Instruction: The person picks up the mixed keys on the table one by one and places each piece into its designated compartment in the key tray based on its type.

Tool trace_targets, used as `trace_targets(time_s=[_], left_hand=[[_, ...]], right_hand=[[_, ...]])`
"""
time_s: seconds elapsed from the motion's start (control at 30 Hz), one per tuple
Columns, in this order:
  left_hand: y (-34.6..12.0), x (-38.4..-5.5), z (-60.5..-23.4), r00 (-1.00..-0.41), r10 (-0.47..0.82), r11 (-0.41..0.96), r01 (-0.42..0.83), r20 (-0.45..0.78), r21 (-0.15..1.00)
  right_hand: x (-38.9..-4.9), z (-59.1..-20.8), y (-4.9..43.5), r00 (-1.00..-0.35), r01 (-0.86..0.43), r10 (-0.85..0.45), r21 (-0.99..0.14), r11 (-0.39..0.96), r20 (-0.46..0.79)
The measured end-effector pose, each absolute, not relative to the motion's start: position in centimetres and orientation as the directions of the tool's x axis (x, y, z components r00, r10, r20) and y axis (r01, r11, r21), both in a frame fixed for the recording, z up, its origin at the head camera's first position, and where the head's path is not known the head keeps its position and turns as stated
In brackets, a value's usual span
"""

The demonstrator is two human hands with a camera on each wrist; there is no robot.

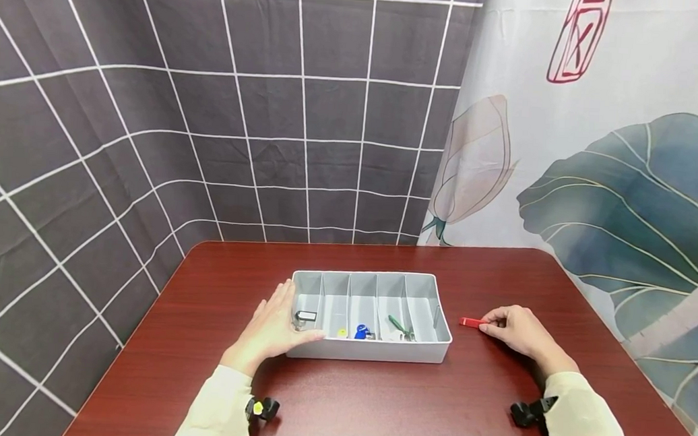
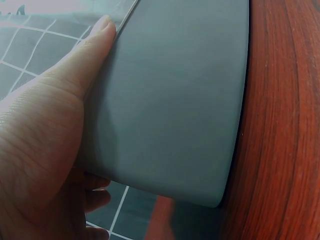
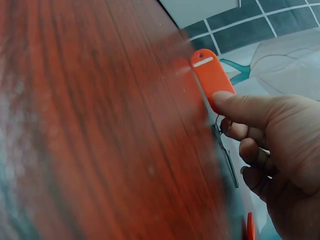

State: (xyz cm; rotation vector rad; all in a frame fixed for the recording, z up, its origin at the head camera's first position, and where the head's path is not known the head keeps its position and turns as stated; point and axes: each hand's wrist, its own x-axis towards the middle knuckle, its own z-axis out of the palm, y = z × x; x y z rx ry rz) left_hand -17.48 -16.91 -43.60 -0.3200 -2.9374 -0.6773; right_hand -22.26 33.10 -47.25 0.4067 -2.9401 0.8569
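A red key tag (image 1: 471, 322) is pinched between thumb and fingers of my right hand (image 1: 517, 331), right of the tray. In the right wrist view the tag (image 3: 212, 75) looks orange-red, with a white label slot and a metal key (image 3: 229, 160) on its ring. My left hand (image 1: 275, 324) rests at the left end of the grey divided tray (image 1: 370, 352), its thumb along the near rim, fingers by the left wall. Inside, the leftmost compartment holds a black-framed tag (image 1: 306, 315). Further right lie a yellow piece (image 1: 342, 333), a blue tag (image 1: 363, 331) and a green tag (image 1: 396, 323).
The tray stands on a reddish-brown wooden table (image 1: 336, 406). Behind the table hang a dark grid-patterned cloth (image 1: 332, 109) and a white cloth with a leaf print (image 1: 630, 197). A red edge of another item (image 3: 251, 227) shows low in the right wrist view.
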Motion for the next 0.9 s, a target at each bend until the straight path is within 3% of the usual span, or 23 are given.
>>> trace_targets(time_s=[0.9], left_hand=[[-17.0,-17.4,-43.5,-0.973,0.188,0.881,0.228,0.135,0.414]], right_hand=[[-21.6,-44.1,32.3,-0.971,-0.24,-0.189,-0.609,0.756,0.148]])
